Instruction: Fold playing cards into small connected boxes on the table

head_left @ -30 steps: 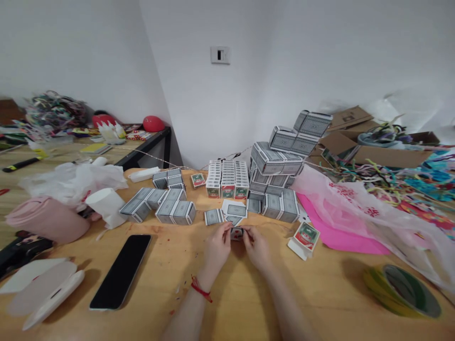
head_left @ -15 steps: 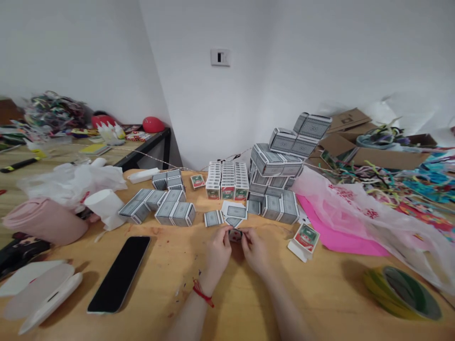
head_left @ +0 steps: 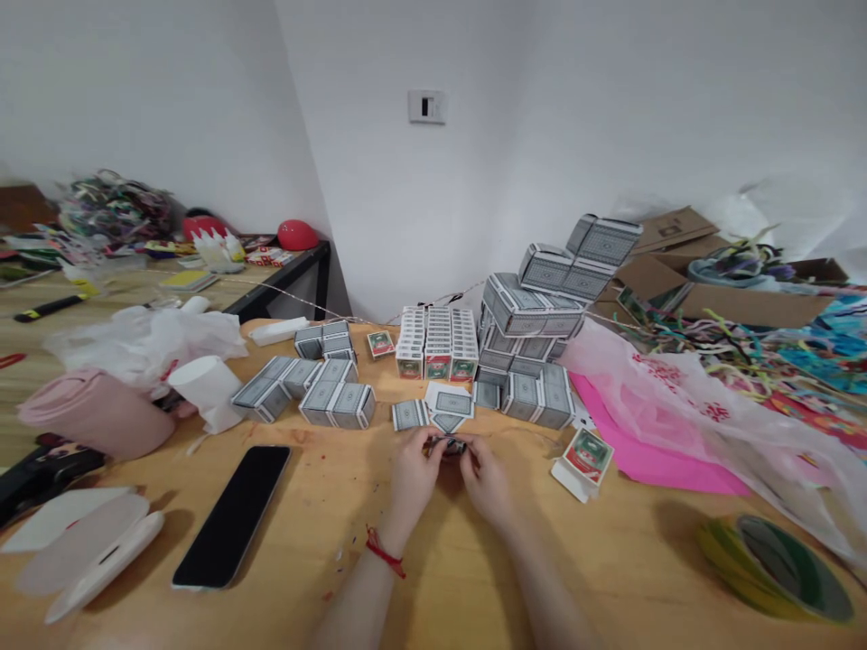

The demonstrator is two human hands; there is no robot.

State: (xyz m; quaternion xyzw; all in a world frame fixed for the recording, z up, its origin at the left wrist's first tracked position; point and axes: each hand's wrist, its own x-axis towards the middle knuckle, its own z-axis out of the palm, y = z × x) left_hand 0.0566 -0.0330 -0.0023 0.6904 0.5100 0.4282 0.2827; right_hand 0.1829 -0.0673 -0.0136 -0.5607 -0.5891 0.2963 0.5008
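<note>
My left hand (head_left: 413, 469) and my right hand (head_left: 488, 480) meet at the middle of the wooden table, fingertips pinched on a small playing card (head_left: 456, 446) that looks bent or folded. The fingers hide much of it. Just beyond lie loose playing cards (head_left: 453, 403) with grey patterned backs and a small folded card block (head_left: 410, 414). Further back stand rows of card boxes (head_left: 437, 366). To my right, an open card box (head_left: 588, 456) shows its green and red front.
Grey card cubes (head_left: 349, 406) sit left of centre, and a leaning stack of them (head_left: 535, 307) rises at the back right. A black phone (head_left: 234, 516) lies near left. Yellow-green tape (head_left: 772, 564), pink paper (head_left: 650, 451) and a plastic bag (head_left: 677, 379) occupy the right.
Between my fingers the card has tilted, so its red-marked face no longer shows plainly and it looks darker and narrower. The view has shifted slightly.
</note>
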